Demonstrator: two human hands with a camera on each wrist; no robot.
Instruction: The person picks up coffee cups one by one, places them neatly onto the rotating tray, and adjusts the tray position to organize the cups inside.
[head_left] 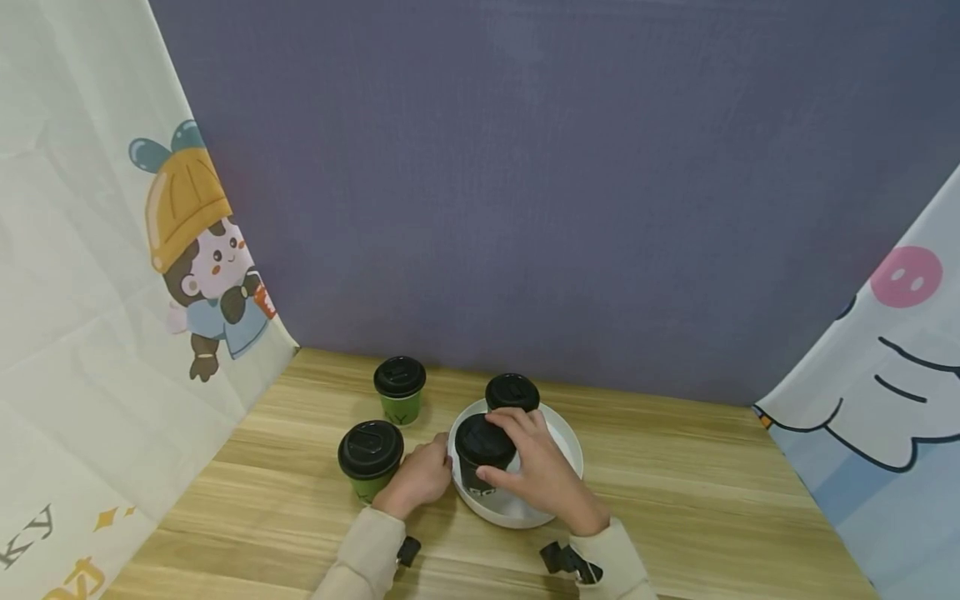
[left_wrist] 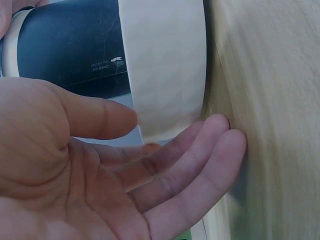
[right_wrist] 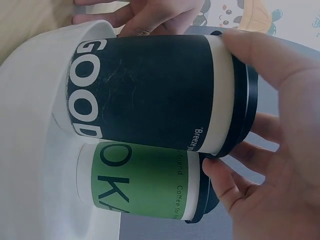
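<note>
A black paper cup [head_left: 480, 446] with a black lid stands upright at the left side of a white plate [head_left: 566, 442]; GOOD is printed on it. My right hand [head_left: 543, 467] grips this cup around its lid, thumb on the near side. Behind it on the plate is a green paper cup [right_wrist: 140, 180], also lidded and partly hidden in the head view. My left hand [head_left: 423, 475] holds the plate's left rim, its thumb [left_wrist: 115, 120] at the upper edge and its fingers [left_wrist: 200, 175] low along the outer wall, near the table.
Two more green cups with black lids stand on the wooden table [head_left: 675, 500] left of the plate: one farther back [head_left: 400, 387], one nearer [head_left: 369, 458] beside my left hand. A dark purple panel [head_left: 525, 208] closes off the back; printed cloths hang at both sides.
</note>
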